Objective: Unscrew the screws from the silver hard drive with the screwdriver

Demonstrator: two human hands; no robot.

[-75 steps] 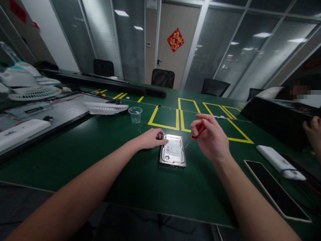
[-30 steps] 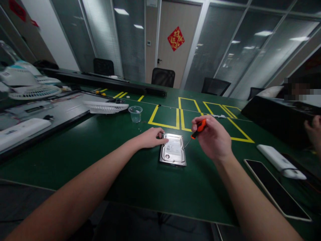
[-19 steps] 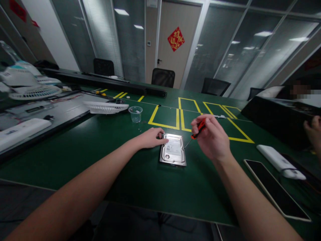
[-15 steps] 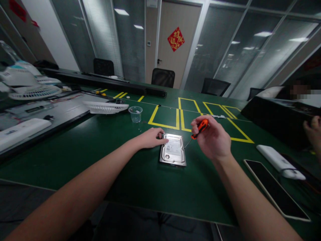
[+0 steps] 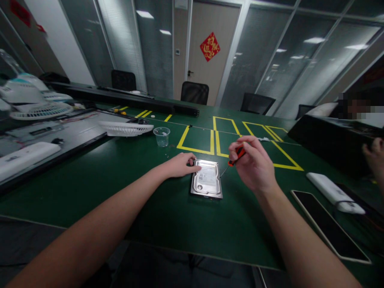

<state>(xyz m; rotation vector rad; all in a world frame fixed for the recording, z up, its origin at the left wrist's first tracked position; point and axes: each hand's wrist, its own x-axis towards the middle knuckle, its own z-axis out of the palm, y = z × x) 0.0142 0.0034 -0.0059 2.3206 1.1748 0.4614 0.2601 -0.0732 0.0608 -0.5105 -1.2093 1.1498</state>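
A silver hard drive (image 5: 207, 180) lies flat on the green table, its label facing up. My left hand (image 5: 180, 165) grips it by the upper left edge, thumb on the top face and fingers curled at the side. In my right hand (image 5: 253, 164) is a screwdriver (image 5: 239, 153) with an orange and black handle, held closed in the fingers. Its thin shaft slants down to the left, and the tip meets the drive's right edge. Whether a screw sits under the tip is too small to tell.
A clear plastic cup (image 5: 162, 138) stands beyond my left hand. To the left are a white fan grille (image 5: 126, 128) and a large panel (image 5: 75, 132). On the right lie a dark flat device (image 5: 330, 224) and a white bar (image 5: 334, 194); another person's hand (image 5: 373, 156) is near a black box (image 5: 324, 144).
My right fingers have shifted around the screwdriver handle, covering more of it. The hard drive and my left hand stay in place.
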